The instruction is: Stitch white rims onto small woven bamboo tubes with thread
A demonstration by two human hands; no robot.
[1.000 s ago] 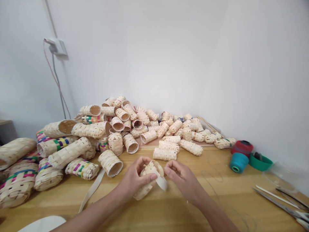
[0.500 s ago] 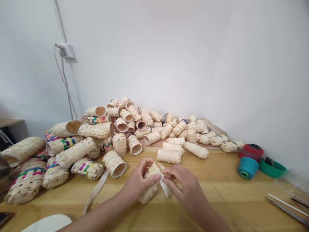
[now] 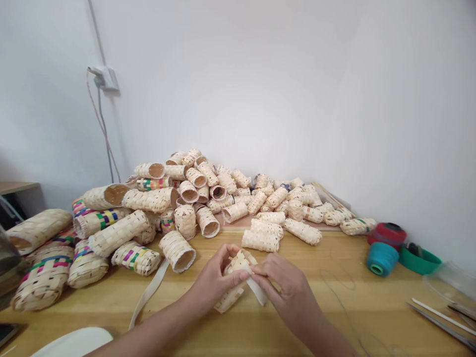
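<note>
Above the wooden table's front half, my left hand [image 3: 219, 275] grips a small pale woven tube [image 3: 229, 297], its thumb lying over the rim and its fingers behind. A white strip [image 3: 256, 290] hangs down at the tube's right side. My right hand [image 3: 284, 282] pinches this strip between thumb and fingers close to the rim. The tips of both hands nearly meet there. The inside of the tube is mostly hidden.
Many woven tubes [image 3: 178, 250] are piled along the back and left, some with coloured bands. A white band [image 3: 148, 292] lies left of my hands. Teal [image 3: 383, 255] and red thread spools [image 3: 386, 233], a green bowl [image 3: 422, 263] and scissors [image 3: 442, 325] are at right.
My right hand's fingers have closed more tightly at the rim, and the white strip now hangs straighter and flatter. The view has shifted slightly.
</note>
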